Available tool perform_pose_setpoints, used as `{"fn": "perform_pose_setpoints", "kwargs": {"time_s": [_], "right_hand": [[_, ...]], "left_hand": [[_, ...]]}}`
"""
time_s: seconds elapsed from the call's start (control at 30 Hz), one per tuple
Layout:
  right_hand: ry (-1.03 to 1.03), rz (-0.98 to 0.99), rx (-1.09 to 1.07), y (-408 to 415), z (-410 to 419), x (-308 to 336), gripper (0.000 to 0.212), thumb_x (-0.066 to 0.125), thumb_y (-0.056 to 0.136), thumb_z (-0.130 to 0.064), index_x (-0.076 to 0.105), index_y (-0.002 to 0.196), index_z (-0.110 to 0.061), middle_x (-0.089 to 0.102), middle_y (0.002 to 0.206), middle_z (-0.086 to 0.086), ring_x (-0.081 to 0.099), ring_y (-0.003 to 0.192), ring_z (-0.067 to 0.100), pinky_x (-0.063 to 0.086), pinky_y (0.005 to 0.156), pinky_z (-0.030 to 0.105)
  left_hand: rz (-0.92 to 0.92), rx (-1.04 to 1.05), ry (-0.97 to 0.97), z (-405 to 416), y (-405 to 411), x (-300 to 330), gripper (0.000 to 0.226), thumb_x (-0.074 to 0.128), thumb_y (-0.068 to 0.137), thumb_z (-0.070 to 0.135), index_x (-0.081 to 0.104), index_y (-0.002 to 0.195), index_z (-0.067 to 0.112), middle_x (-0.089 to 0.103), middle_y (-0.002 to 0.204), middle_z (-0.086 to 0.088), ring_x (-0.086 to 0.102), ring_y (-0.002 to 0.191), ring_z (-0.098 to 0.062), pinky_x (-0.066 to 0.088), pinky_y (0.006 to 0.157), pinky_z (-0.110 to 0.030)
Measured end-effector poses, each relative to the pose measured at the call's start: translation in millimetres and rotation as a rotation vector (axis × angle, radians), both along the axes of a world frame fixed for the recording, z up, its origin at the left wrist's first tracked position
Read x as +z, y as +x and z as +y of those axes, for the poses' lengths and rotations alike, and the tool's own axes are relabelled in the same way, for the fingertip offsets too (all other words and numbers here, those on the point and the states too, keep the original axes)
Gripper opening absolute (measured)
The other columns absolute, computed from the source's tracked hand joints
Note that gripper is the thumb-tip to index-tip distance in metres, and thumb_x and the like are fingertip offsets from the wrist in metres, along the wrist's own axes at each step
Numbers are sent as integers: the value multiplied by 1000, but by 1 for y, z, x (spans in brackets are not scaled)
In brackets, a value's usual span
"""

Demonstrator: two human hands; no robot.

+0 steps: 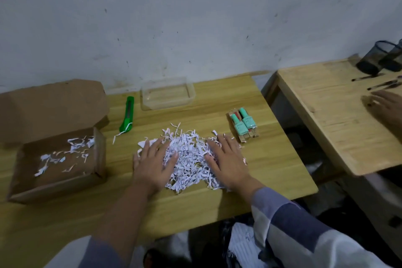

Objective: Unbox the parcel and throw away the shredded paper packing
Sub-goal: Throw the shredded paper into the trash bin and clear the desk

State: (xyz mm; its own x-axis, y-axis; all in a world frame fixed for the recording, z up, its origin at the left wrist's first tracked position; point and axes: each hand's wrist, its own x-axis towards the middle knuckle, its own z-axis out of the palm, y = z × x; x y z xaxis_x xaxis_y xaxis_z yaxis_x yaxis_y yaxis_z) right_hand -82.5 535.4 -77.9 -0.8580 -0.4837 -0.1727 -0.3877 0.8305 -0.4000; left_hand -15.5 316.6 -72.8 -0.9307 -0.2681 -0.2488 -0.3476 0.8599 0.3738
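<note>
A heap of white shredded paper (189, 156) lies on the wooden table (217, 206), in front of me. My left hand (153, 162) rests flat on the heap's left side, fingers spread. On the heap's right side my right hand (226, 159) lies flat too, fingers apart. The brown cardboard box (24, 183) stands open at the left, its lid folded back, with a few paper strips on its floor. Two mint-green bottles (243, 124) lie on a small card tray to the right of the heap.
A green utility knife (127, 115) lies behind the heap, a clear plastic container (167, 95) further back by the wall. A second wooden table (339, 119) stands at the right with black mesh pen holders (378, 56), brushes and another person's hand (385, 104).
</note>
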Motion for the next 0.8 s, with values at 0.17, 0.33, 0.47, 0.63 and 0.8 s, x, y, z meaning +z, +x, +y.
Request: {"fn": "perform_pose_setpoints", "kwargs": {"time_s": [0.17, 0.33, 0.47, 0.63, 0.8], "right_hand": [[-96, -14, 60, -4, -21, -1, 50, 21, 100, -36, 20, 149, -25, 19, 159, 8, 5, 149, 25, 6, 121, 45], [-206, 8, 57, -10, -19, 13, 47, 26, 100, -34, 27, 146, -25, 34, 153, 5, 21, 146, 20, 11, 121, 42], [-62, -14, 160, 4, 6, 13, 67, 17, 86, -68, 4, 147, -43, 8, 161, 1, -2, 149, 18, -5, 118, 42], [-78, 123, 219, 18, 14, -4, 77, 34, 85, -66, 1, 149, -37, 2, 162, -2, 7, 147, 18, 10, 116, 42], [-75, 158, 167, 8, 2, -9, 60, 33, 90, -49, 28, 145, -26, 37, 149, -1, 37, 122, 24, 35, 96, 43]], "left_hand": [[82, -186, 71, 20, 3, -2, 98, 0, 67, 89, 9, 150, 38, 14, 160, 12, -4, 149, -13, -3, 119, -52], [39, -308, 79, 23, 3, 5, 113, 19, 57, 97, -2, 151, 37, 9, 161, 9, -6, 149, -14, -7, 119, -47], [9, -381, 4, 22, 9, 1, 120, 38, 56, 95, -14, 149, 39, -3, 162, 6, -14, 148, -13, -12, 118, -45], [81, -406, -18, 27, 6, -10, 113, 36, 65, 89, -7, 152, 31, 5, 162, 6, -4, 149, -10, -10, 117, -34], [138, -354, 83, 33, -5, -13, 79, 64, 83, 44, 26, 149, 27, 29, 155, 3, 26, 144, -15, 23, 119, -33]]}}
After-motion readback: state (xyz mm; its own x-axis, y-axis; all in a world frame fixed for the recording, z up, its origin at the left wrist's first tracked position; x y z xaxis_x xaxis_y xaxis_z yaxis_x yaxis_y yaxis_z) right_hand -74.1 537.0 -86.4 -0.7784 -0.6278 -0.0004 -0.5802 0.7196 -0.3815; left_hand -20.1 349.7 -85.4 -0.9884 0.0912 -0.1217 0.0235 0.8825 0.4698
